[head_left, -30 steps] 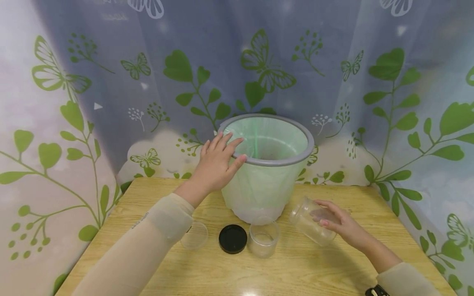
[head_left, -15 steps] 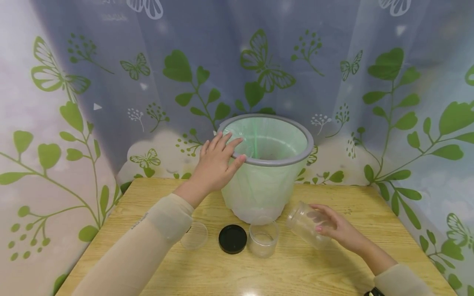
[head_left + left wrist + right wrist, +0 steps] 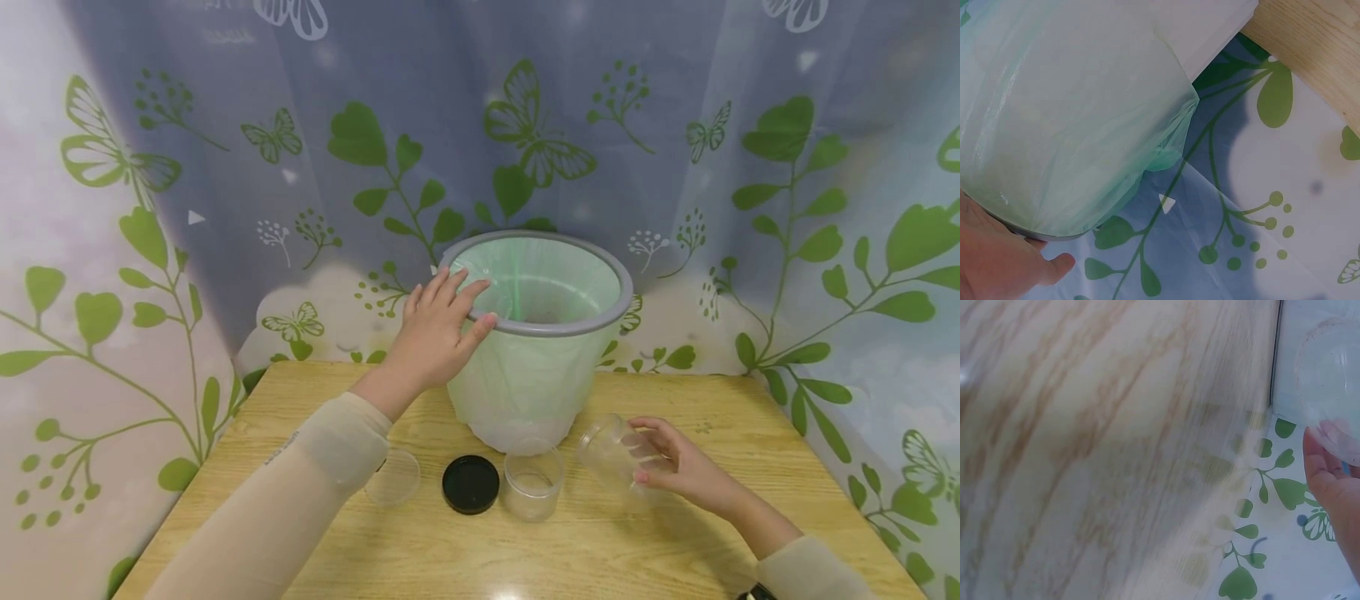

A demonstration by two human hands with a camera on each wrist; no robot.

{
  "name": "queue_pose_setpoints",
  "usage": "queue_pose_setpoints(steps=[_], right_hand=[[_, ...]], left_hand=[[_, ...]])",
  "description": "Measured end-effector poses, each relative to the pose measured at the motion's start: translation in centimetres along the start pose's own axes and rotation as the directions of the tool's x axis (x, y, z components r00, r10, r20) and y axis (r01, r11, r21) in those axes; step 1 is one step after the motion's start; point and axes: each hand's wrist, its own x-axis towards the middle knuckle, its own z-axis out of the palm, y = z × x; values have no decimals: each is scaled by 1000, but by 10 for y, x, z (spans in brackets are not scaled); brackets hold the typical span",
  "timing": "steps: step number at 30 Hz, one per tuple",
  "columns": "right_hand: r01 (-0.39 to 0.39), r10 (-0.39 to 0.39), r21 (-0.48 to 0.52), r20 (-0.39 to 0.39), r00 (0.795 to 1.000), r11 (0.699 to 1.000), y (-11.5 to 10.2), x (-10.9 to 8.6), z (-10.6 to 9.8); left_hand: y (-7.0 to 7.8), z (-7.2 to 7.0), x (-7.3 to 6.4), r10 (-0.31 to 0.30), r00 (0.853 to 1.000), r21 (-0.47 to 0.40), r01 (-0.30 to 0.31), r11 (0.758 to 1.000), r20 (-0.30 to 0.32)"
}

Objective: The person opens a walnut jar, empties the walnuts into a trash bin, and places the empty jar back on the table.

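Note:
My left hand (image 3: 438,333) rests on the left side of the grey rim (image 3: 555,329) of a round bin lined with a thin green bag, its fingers spread and nearly straight. In the left wrist view that hand (image 3: 997,262) touches the rim edge, with the bag's loose folds (image 3: 1160,156) beside it. To the right of the bin, my right hand (image 3: 690,475) grips a clear jar (image 3: 611,458) by its body. The jar is tilted, its uncapped mouth toward the bin. The right wrist view shows the jar's round end (image 3: 1329,381) with fingers around it.
In front of the bin on the wooden table (image 3: 420,558) are a clear disc (image 3: 396,479), a black lid (image 3: 471,485) and a small clear open container (image 3: 532,496), side by side. A leaf-patterned curtain (image 3: 412,75) hangs behind and at both sides.
My right hand has shifted the jar slightly left and lower, and its fingers have moved a little on the jar. The left hand and bin have stayed still.

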Motion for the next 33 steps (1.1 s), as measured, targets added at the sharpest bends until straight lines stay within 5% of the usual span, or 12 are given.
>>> queue_pose_setpoints(steps=[33], right_hand=[[28,-28,19,19,999,999,14,0,14]], left_hand=[[-2,2,0,2,1000,-18,-2,1000,-6]])
